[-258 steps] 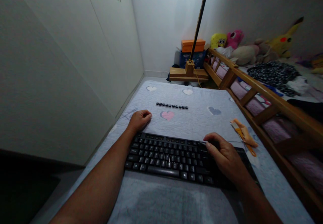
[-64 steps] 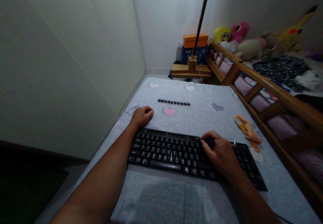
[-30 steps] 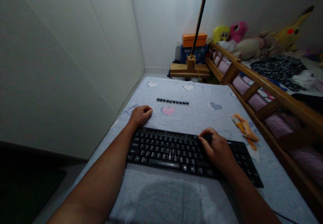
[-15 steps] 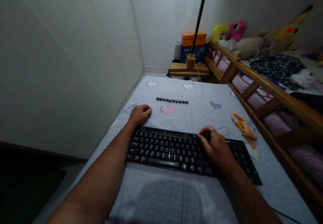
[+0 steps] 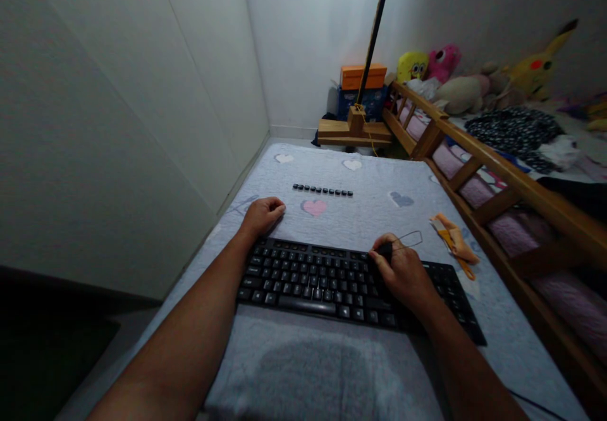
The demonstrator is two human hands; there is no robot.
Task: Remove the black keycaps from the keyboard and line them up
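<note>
A black keyboard (image 5: 308, 275) lies across the quilted sheet, its keys facing up. My left hand (image 5: 263, 215) rests at its upper left corner, fingers curled closed, with nothing visible in them. Over the right part of the keyboard, my right hand (image 5: 398, 266) grips a wire keycap puller (image 5: 386, 250) by its black handle. The puller's thin wire loops point up and away from the keys. My right palm and fingers hide some keys underneath. Beyond the keyboard, several small black keycaps (image 5: 323, 190) stand in a straight row on the sheet.
At the right lies a brush with an orange handle (image 5: 465, 266), beside an orange cloth (image 5: 455, 237). A wooden bed rail (image 5: 484, 162) runs along the right side, with plush toys behind it. A wooden stand (image 5: 355, 131) is at the far end; a white cabinet (image 5: 142, 124) is at left.
The view has shifted slightly. Both hands keep nearly the same place and grip, and the row of keycaps looks unchanged.
</note>
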